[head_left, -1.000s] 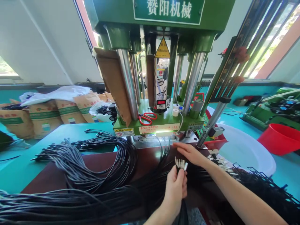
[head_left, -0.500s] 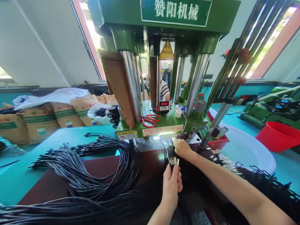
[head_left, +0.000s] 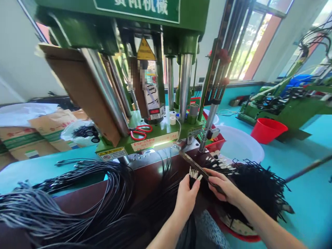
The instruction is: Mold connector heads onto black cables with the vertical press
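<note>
My left hand (head_left: 187, 193) is closed around a bunch of black cables with pale connector ends (head_left: 194, 173) pointing up. Beside it, my right hand (head_left: 223, 186) grips a long narrow metal bar (head_left: 194, 165). The bar slants up and left toward the press bed, and its near end lies under my fingers. Ahead stands a green press (head_left: 166, 129) with steel columns. Several thin black cables (head_left: 166, 162) run out from below its front edge onto the dark red-brown table (head_left: 147, 180).
Looped black cables (head_left: 111, 183) cover the table's left side. Red-handled scissors (head_left: 141, 132) lie on the press. At right are a heap of black parts (head_left: 255, 190), a white tub (head_left: 240, 145) and a red bucket (head_left: 268, 129). Someone in a striped top shows behind the press.
My right hand has come back from the press bed toward me and now holds the metal bar. My left hand still grips the cables. The view has turned right.
</note>
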`<move>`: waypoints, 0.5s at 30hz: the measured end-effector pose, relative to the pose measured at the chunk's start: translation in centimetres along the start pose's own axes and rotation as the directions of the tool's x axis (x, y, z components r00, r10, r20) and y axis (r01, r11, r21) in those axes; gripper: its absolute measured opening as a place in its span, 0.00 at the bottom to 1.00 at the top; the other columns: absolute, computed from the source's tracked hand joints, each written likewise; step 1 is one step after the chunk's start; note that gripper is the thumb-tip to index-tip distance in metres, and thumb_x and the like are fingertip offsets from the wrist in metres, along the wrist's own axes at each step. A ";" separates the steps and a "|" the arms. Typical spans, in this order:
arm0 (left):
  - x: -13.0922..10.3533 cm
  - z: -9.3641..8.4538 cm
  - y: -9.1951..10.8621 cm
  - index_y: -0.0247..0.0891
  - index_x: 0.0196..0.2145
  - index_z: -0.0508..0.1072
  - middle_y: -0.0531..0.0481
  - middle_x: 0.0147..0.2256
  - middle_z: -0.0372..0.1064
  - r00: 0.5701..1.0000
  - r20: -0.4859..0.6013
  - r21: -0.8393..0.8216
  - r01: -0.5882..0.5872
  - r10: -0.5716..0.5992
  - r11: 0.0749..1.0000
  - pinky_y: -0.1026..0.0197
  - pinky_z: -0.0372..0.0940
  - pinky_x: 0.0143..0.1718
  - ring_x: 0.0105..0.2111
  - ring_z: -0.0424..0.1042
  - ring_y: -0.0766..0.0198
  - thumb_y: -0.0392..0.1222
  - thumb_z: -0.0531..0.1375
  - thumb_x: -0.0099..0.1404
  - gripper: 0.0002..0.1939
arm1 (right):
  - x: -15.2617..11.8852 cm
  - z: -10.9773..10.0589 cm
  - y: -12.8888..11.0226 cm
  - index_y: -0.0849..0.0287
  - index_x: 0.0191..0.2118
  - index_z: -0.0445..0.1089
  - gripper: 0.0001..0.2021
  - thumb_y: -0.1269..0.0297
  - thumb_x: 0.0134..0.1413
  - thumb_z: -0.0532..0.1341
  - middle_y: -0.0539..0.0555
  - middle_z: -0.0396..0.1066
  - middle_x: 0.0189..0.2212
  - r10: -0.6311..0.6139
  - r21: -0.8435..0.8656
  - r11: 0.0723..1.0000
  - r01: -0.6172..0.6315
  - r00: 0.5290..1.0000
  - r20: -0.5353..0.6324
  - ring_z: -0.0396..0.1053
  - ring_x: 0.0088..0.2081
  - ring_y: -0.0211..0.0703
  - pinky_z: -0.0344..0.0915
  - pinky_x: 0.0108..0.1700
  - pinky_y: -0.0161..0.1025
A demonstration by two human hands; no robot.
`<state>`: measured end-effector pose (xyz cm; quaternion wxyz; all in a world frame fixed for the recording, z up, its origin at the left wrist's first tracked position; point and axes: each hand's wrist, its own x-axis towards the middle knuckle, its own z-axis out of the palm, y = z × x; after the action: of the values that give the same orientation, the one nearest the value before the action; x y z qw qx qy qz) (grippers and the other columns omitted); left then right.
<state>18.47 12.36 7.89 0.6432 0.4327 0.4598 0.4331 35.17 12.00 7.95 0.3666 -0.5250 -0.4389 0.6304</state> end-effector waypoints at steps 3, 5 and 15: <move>0.6 1.5 -1.1 0.35 0.26 0.68 0.54 0.21 0.63 0.989 0.083 0.271 -0.141 0.123 0.952 0.66 0.53 0.23 0.21 0.59 0.68 0.46 0.58 0.53 0.10 | -0.6 0.9 1.8 0.59 0.59 0.50 0.27 0.51 0.56 0.50 0.42 0.56 0.13 -0.121 0.199 0.969 0.144 0.985 -0.123 0.46 0.09 0.27 0.40 0.10 0.25; 0.9 2.0 -1.4 0.35 0.26 0.68 0.52 0.24 0.66 0.980 0.123 0.389 -0.192 0.156 0.901 0.65 0.54 0.27 0.25 0.62 0.66 0.44 0.56 0.55 0.09 | -0.5 1.3 2.2 0.59 0.58 0.52 0.27 0.51 0.56 0.51 0.42 0.56 0.13 -0.167 0.229 0.952 0.201 0.973 -0.159 0.47 0.09 0.27 0.42 0.10 0.26; 0.9 1.9 -1.6 0.32 0.30 0.70 0.50 0.26 0.69 0.978 0.164 0.462 -0.190 0.127 0.866 0.64 0.55 0.29 0.26 0.62 0.65 0.44 0.55 0.56 0.11 | -0.6 1.6 2.5 0.58 0.58 0.55 0.28 0.52 0.53 0.55 0.43 0.56 0.12 -0.182 0.215 0.949 0.231 0.957 -0.227 0.47 0.10 0.27 0.43 0.11 0.26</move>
<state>20.73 12.55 6.58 0.5077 0.6405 0.4726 0.3297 33.75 10.32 5.88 0.5343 -0.4899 -0.3726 0.5794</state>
